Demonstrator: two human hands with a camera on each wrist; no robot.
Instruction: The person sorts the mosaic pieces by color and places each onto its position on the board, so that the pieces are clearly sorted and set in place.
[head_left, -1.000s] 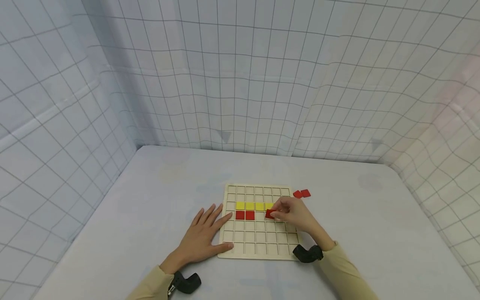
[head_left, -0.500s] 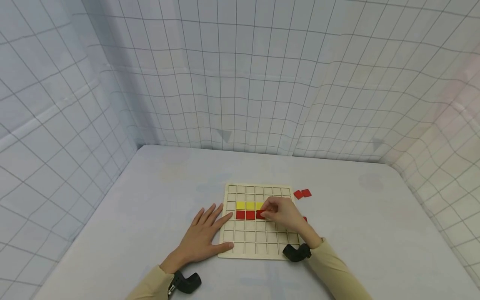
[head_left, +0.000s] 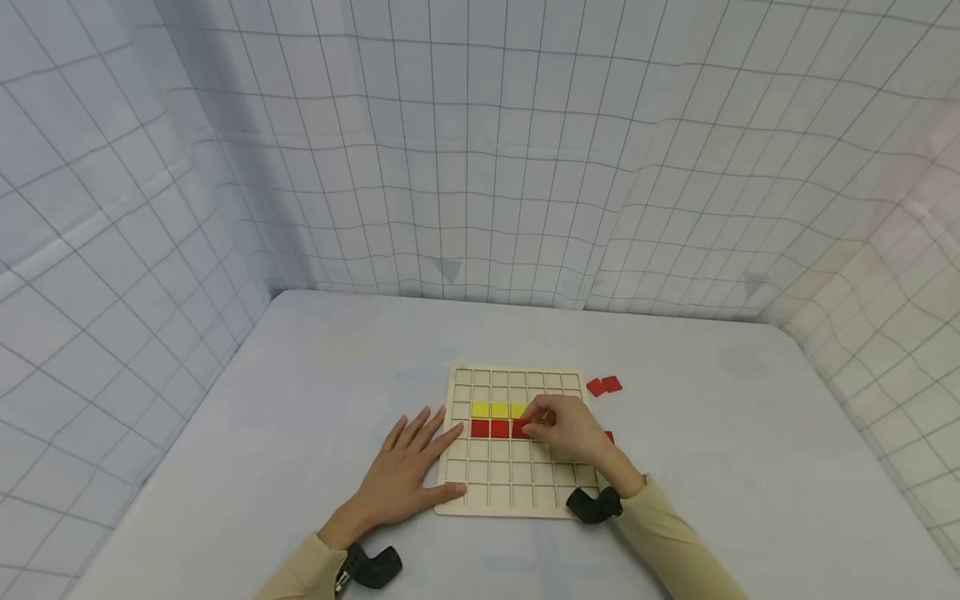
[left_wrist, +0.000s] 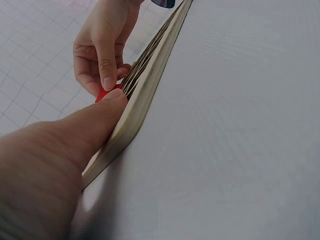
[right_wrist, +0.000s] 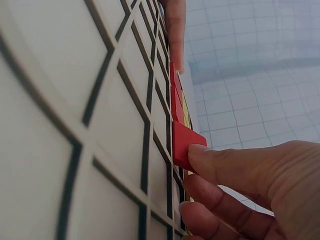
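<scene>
Two red tiles [head_left: 481, 429] lie flat in neighbouring cells of a pale gridded board [head_left: 500, 472], with three visible yellow tiles [head_left: 500, 410] in the row on their twelve o'clock side. Just beside those red ones, at three o'clock, is a red square [head_left: 518, 430], pinched between thumb and fingers of the right hand [head_left: 570, 429]. That grip holds the square at a tilt: seen from the right wrist, it juts up from the board, and whether its lower edge touches the cell I cannot tell. The left hand [head_left: 405, 475] rests at the board's nine o'clock side, fingers straight and spread, its grip holding nothing; its thumb tip lies on the rim near eight o'clock. Off the board at two o'clock, a pair of loose red pieces [head_left: 596, 387] sits on the white counter [head_left: 360, 350], and a half-hidden red piece [head_left: 610, 437] shows at three o'clock behind the right wrist. A black device [head_left: 592, 505] is worn at each beige sleeve [head_left: 678, 542]. Grid-lined cloth [head_left: 480, 167] hangs at the counter's twelve o'clock edge.
</scene>
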